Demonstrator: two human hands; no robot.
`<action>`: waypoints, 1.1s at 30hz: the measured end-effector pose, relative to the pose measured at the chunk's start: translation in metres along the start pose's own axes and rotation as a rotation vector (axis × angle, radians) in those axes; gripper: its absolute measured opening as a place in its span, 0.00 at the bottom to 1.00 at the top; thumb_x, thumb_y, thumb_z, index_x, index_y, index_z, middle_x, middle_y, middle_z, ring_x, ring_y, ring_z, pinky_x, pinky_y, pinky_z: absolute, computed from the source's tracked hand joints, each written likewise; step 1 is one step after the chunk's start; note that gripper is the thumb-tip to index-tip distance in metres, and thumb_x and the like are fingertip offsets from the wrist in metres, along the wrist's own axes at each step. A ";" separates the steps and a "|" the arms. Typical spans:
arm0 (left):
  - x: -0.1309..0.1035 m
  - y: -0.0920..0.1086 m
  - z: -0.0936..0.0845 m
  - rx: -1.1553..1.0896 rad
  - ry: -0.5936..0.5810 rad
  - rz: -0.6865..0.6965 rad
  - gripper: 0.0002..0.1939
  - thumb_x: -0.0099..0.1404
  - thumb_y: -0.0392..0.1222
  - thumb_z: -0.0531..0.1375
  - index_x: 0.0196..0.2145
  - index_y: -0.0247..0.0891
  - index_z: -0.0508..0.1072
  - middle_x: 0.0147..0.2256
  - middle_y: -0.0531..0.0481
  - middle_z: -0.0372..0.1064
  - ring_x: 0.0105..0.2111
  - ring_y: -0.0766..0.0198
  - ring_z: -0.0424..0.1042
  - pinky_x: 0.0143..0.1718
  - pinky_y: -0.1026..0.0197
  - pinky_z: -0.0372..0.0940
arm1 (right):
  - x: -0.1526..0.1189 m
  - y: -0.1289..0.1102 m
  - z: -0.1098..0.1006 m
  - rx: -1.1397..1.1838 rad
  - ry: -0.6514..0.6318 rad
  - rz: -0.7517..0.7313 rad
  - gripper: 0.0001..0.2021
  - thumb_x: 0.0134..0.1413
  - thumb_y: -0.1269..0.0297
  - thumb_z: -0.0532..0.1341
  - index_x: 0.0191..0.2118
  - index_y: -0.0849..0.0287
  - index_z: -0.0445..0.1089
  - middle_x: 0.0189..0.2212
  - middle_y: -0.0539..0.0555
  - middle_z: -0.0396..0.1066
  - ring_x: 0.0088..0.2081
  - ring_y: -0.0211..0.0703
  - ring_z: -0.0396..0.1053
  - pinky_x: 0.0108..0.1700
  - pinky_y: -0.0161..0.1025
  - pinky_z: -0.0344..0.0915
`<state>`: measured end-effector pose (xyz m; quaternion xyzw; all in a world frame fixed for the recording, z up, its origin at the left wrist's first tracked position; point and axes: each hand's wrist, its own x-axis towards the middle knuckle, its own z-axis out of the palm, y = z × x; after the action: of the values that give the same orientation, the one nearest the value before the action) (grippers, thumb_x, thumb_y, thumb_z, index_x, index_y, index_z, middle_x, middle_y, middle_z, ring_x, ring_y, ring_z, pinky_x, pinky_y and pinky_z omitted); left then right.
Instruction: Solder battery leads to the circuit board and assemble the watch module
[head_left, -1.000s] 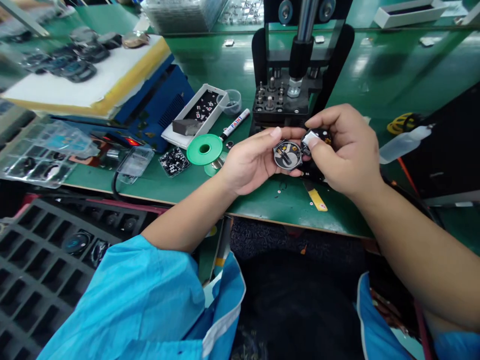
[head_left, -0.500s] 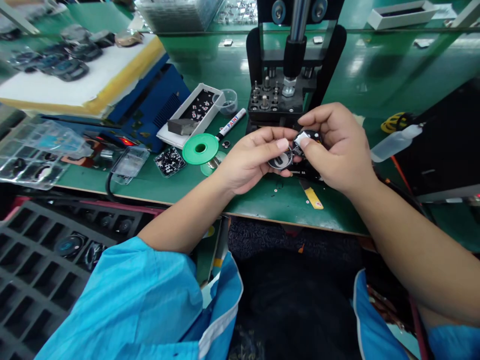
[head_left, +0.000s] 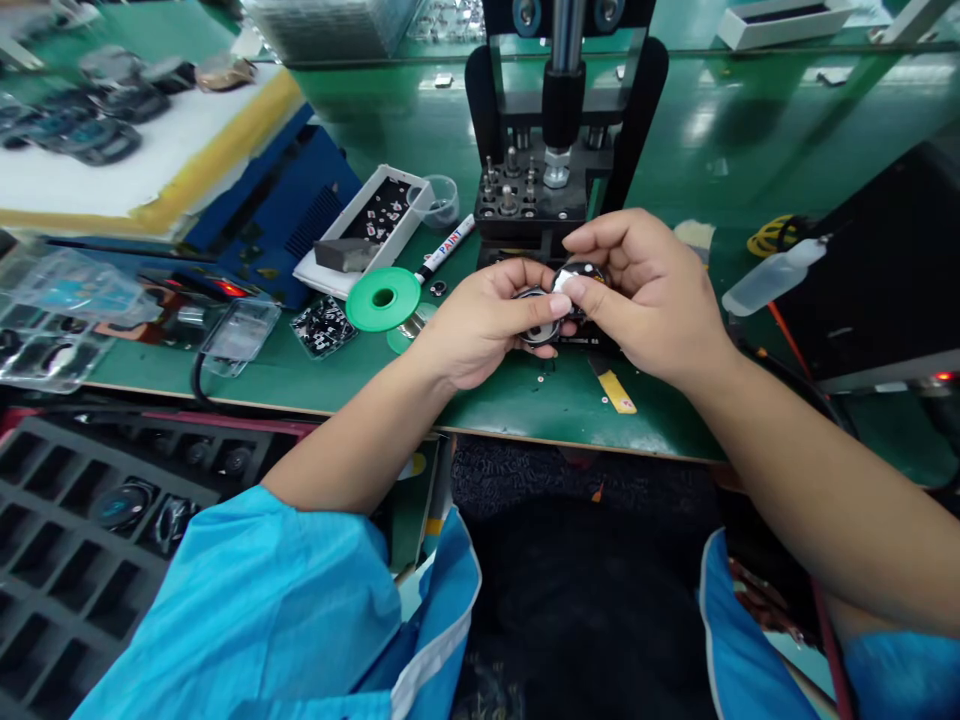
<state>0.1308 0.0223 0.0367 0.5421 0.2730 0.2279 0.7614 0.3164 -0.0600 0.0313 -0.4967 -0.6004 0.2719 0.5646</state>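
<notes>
Between the thumb and fingers of my left hand is a round, silver-rimmed watch case, tilted with its inside partly showing. My right hand pinches a round black watch part that has a white patch under the thumb. The two pieces are close together, edge by edge, and my fingers hide where they may touch. Both hands are just in front of the black hand press. Below them on the green bench lies a yellow-and-dark strip.
To the left are a green solder spool, a paint marker, a white box of small parts and a clear tray of bits. A squeeze bottle is on the right. A foam tray stands lower left.
The watch case and the black part have come closer together, and the right thumb has shifted over the white patch. The whole view has swung slightly, so the bench appears further left.
</notes>
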 end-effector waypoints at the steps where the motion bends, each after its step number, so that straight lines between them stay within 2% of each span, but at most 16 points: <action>1: 0.000 0.000 0.000 0.002 0.004 -0.004 0.28 0.53 0.52 0.85 0.40 0.37 0.75 0.33 0.52 0.79 0.34 0.61 0.84 0.27 0.66 0.76 | 0.000 0.000 0.000 0.011 -0.007 -0.001 0.16 0.65 0.53 0.76 0.51 0.50 0.76 0.45 0.52 0.79 0.48 0.50 0.81 0.46 0.45 0.83; 6: 0.000 0.000 -0.001 -0.008 0.005 -0.009 0.23 0.61 0.52 0.81 0.40 0.38 0.75 0.36 0.50 0.82 0.33 0.61 0.85 0.26 0.66 0.74 | 0.003 -0.003 -0.002 0.071 0.001 0.058 0.13 0.69 0.50 0.73 0.48 0.51 0.76 0.42 0.52 0.79 0.43 0.46 0.81 0.41 0.42 0.81; 12: -0.001 0.002 -0.004 -0.036 0.011 -0.012 0.20 0.63 0.51 0.79 0.40 0.39 0.75 0.38 0.50 0.83 0.35 0.60 0.86 0.25 0.67 0.74 | 0.009 -0.010 -0.005 0.075 0.141 0.167 0.08 0.71 0.57 0.69 0.39 0.52 0.75 0.34 0.50 0.77 0.29 0.38 0.73 0.31 0.37 0.74; 16: -0.001 0.001 -0.004 -0.034 0.017 -0.001 0.21 0.63 0.52 0.79 0.41 0.39 0.76 0.40 0.47 0.84 0.35 0.59 0.86 0.25 0.66 0.74 | 0.010 -0.016 -0.005 0.026 0.084 0.225 0.08 0.68 0.61 0.69 0.35 0.52 0.74 0.30 0.49 0.74 0.28 0.40 0.72 0.31 0.39 0.73; 21: 0.000 0.000 -0.006 -0.020 0.024 0.017 0.22 0.63 0.53 0.79 0.43 0.39 0.76 0.42 0.45 0.85 0.36 0.58 0.87 0.25 0.65 0.75 | 0.009 -0.015 -0.005 0.013 0.033 0.241 0.08 0.68 0.59 0.69 0.36 0.51 0.74 0.29 0.49 0.72 0.29 0.42 0.73 0.31 0.41 0.72; 30: 0.000 -0.001 -0.004 0.000 0.074 0.027 0.21 0.65 0.53 0.77 0.42 0.40 0.74 0.36 0.50 0.82 0.35 0.59 0.86 0.31 0.62 0.78 | 0.010 -0.017 -0.006 0.072 0.023 0.273 0.06 0.62 0.70 0.68 0.34 0.53 0.77 0.27 0.48 0.73 0.26 0.39 0.70 0.31 0.39 0.71; 33: 0.001 -0.001 -0.003 0.004 0.090 0.031 0.20 0.65 0.52 0.77 0.42 0.39 0.76 0.39 0.48 0.83 0.33 0.61 0.85 0.30 0.62 0.77 | 0.011 -0.016 -0.007 0.098 -0.016 0.290 0.05 0.63 0.71 0.68 0.34 0.54 0.77 0.27 0.48 0.73 0.27 0.40 0.72 0.31 0.39 0.71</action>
<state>0.1291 0.0248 0.0352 0.5368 0.2990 0.2631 0.7437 0.3199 -0.0574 0.0510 -0.5479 -0.5126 0.3836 0.5383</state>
